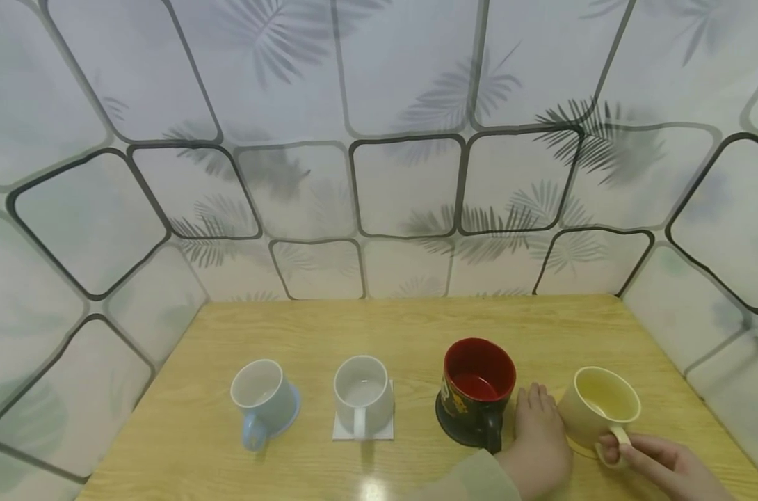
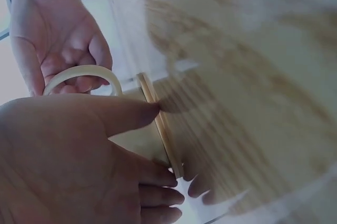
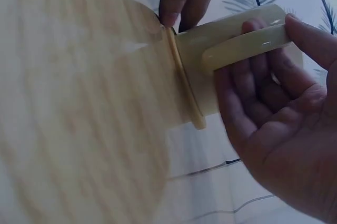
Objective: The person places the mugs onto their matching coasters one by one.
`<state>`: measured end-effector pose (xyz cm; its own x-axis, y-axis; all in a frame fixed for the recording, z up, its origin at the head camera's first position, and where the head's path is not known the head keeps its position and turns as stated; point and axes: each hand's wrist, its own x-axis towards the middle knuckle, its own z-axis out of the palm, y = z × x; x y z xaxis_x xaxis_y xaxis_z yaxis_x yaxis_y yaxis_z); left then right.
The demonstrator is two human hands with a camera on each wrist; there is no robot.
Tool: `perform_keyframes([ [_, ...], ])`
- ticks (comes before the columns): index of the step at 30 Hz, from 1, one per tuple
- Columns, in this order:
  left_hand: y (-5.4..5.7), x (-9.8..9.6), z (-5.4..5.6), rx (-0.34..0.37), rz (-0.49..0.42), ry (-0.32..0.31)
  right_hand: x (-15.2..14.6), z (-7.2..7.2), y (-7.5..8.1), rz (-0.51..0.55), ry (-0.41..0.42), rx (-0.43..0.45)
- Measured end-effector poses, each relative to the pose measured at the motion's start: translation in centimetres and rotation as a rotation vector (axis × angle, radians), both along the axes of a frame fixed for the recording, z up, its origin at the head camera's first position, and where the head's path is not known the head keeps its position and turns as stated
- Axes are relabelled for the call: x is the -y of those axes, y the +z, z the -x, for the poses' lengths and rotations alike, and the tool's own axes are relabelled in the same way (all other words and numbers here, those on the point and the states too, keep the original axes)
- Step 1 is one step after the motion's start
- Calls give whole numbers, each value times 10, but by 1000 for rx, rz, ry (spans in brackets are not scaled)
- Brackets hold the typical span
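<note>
A pale yellow mug stands at the right on a thin wooden coaster. My right hand grips the mug's handle, thumb on top and fingers curled beneath. Between this mug and a black mug with a red inside lies my left hand, its fingers straight and pointing away. In the left wrist view, the left thumb and a fingertip touch the coaster's edge. The black mug sits on a dark round coaster, just left of the left hand.
A white mug stands on a square white coaster in the middle. Farther left, a white and light blue mug is on a blue coaster. A patterned wall covering borders the wooden table behind and at the sides.
</note>
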<state>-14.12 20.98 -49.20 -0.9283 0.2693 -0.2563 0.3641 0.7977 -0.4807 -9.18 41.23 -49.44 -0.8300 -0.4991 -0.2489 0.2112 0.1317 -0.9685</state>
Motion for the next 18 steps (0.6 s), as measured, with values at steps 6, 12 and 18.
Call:
perform_keyframes([
  [6,8,7,-5,23,-49,-63,-3,4,6,2,83,-61],
  [12,20,15,-11,28,-136,-105,-2,4,14,-24,93,-9],
  [18,34,26,-15,52,-149,-165,6,2,29,-455,-44,-70],
])
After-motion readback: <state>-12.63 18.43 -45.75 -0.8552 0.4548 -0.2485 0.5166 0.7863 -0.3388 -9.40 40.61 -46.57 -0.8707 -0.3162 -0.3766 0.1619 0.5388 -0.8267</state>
